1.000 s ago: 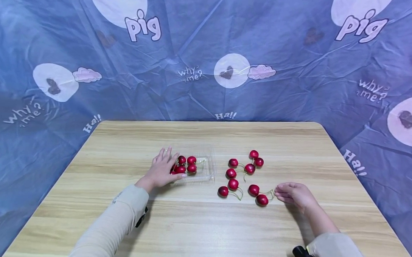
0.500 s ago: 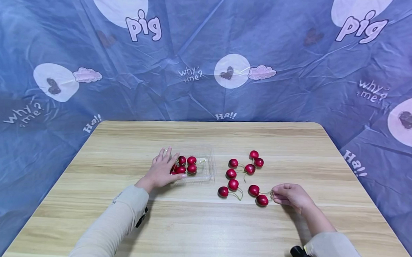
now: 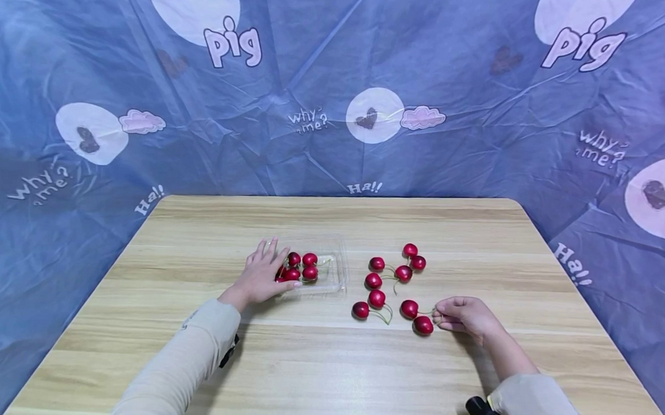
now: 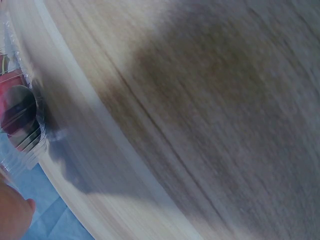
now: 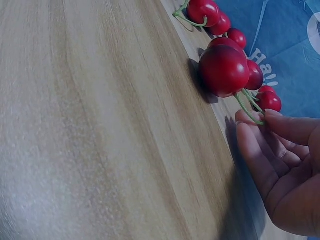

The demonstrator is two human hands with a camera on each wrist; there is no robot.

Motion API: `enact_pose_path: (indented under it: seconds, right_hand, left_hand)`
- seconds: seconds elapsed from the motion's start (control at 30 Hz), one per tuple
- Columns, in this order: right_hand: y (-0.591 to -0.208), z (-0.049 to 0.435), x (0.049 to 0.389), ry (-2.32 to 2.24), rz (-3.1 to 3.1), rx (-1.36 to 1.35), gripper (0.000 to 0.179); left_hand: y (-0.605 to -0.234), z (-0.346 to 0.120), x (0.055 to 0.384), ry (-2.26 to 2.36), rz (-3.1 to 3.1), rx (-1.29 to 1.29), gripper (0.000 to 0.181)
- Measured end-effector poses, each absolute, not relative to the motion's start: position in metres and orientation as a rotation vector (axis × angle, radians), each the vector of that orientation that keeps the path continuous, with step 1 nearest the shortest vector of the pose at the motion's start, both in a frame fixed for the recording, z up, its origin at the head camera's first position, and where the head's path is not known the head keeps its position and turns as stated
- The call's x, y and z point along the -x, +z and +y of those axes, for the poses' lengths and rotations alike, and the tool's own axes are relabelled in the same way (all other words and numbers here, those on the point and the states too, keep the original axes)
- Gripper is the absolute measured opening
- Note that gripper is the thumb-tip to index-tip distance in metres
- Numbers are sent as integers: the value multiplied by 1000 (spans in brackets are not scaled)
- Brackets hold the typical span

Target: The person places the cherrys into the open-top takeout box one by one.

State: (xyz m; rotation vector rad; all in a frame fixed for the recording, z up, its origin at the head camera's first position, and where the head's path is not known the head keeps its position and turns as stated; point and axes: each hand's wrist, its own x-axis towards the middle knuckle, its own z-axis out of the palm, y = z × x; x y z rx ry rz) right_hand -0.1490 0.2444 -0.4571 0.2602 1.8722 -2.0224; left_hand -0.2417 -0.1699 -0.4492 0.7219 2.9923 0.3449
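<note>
Shifted slightly left over the past second, the right hand (image 3: 465, 316) pinches the stems (image 5: 244, 107) of two cherries (image 3: 423, 325), among nine outside one clear tray (image 3: 339, 275). At least five more show inside it; the left hand (image 3: 261, 275), fingers spread across the tray's left side, hides the rest. The left wrist view cuts off the tray. Worktop (image 3: 327, 372) wood separates its right edge from the loose fruit.

Pale wood-grain tabletop (image 3: 327, 372) with rounded far corners, creased blue cloth backdrop (image 3: 246, 155) rising behind it and along both sides, outlined "pig" lettering (image 3: 230, 44) up high, white circles (image 3: 388, 112), some bearing dark hearts (image 3: 366, 117), pink clouds (image 3: 422, 118), "why me?" captions (image 3: 308, 119).
</note>
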Motion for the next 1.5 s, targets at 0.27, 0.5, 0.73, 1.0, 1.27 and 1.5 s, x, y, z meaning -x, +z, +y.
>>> enact_pose_path:
  seconds: [0.27, 0.5, 0.73, 1.0, 1.27, 1.5]
  right_hand:
    - [-457, 244, 149, -2061, 1836, -248, 9]
    - [-454, 244, 150, -2088, 1814, -232, 9]
    - [-450, 243, 152, -2105, 1845, -184, 7]
    - [-441, 237, 156, -2122, 1897, -143, 13]
    - [-433, 226, 162, -2180, 1866, -116, 10]
    - [-425, 214, 170, -2186, 1872, -87, 12]
  left_hand:
    - [-449, -169, 241, 336, 2986, -716, 92]
    - [-451, -170, 242, 341, 2985, -722, 92]
    - [-450, -169, 243, 354, 2993, -729, 92]
    - [-449, -170, 242, 363, 2990, -740, 92]
    - [-448, -170, 242, 367, 2990, -736, 92]
    - [-448, -170, 242, 358, 2990, -735, 94]
